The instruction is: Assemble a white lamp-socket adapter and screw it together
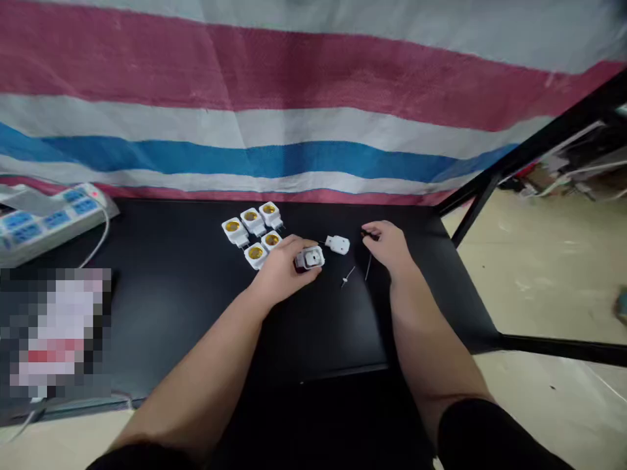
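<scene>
Left hand [281, 271]: curled and closed from above over a square white plastic socket housing [309, 258], which it appears to grip; grey face up.

Right hand [386, 247]: thumb and fingertips pinched almost shut on a small dark piece [366, 234] - too small to identify.

Loose part: a white plastic plug housing [337, 245] lies flat on the black tabletop [176, 313], at 3 o'clock from the left hand and 9 o'clock from the right.

Its axis: long side runs roughly left-right, slightly tilted, one end toward each hand.

Nearer hand: left - its held housing sits just beside the loose part; the right fingertips are near but apart.

Small parts: a screw [345, 279] and a thin pin [368, 267] lie at about 8 o'clock from the right hand.

Cluster: five white lamp sockets [251, 222] with brass-yellow centres, 10-11 o'clock from the left hand, the closest just by its fingers.

Farther out: a white power strip [49, 222] with blue outlets at 9-10 o'clock, well apart; a striped woven tarp [294, 156] hangs at 12 o'clock.
</scene>
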`<state>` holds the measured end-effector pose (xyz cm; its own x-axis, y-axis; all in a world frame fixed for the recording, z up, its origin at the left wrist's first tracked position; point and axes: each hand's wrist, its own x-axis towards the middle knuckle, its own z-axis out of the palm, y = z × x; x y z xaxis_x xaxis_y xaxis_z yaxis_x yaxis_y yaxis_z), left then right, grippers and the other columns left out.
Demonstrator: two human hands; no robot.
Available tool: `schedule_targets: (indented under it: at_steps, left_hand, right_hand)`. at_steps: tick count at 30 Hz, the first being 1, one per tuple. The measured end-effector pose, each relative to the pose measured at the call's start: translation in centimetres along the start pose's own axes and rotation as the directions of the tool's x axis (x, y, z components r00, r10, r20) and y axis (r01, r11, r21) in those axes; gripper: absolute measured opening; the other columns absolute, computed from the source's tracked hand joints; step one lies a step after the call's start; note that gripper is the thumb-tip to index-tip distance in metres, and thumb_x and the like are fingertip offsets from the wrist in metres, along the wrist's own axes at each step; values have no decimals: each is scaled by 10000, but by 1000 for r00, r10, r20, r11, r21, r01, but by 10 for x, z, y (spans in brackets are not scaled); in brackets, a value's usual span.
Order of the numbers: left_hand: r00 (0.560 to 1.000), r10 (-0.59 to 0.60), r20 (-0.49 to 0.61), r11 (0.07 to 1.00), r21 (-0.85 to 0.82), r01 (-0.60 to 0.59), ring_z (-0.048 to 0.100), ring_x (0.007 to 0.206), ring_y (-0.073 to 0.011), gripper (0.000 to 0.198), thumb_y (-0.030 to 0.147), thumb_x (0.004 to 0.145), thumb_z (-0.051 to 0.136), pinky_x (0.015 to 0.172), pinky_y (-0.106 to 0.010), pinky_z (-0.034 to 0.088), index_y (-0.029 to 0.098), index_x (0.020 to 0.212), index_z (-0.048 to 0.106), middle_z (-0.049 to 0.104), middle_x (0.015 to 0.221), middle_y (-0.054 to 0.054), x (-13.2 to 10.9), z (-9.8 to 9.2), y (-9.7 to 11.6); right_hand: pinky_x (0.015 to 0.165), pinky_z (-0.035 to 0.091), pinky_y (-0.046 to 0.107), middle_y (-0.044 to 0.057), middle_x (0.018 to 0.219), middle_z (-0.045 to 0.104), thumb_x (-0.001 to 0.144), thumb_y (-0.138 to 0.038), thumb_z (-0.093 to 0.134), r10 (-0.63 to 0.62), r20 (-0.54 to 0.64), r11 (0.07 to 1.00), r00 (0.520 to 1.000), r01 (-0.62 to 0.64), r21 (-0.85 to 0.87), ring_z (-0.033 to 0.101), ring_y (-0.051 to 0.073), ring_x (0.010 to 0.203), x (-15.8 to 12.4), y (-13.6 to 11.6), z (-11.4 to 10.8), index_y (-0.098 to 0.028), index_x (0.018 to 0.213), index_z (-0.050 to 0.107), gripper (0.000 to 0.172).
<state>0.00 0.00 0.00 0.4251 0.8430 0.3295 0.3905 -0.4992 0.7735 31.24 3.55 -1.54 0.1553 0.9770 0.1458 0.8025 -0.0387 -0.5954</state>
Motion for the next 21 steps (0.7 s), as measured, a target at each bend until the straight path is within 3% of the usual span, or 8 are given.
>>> schedule_targets:
  at_steps: [8,21]
  left_hand:
    - [1000,-8,2,1000,-12,8,764,1037,-247,403,185,893,851,882,-389,643,211,1284,759,754,1181,-87,-1,2,1]
    - [999,35,-1,999,-40,-35,772,1061,-250,427,157,871,867,953,-408,653,205,1282,762,761,1188,-89,-1,3,-1]
  right_hand:
    - [910,642,441,101,1016,833,836,-204,797,1,-20,1000,1000,0,12,782,258,881,0,12,3,-199,960,888,154]
    - [983,592,509,110,974,788,860,-153,693,-99,-7,991,995,98,-90,697,260,828,4,13,13,-205,849,823,140]
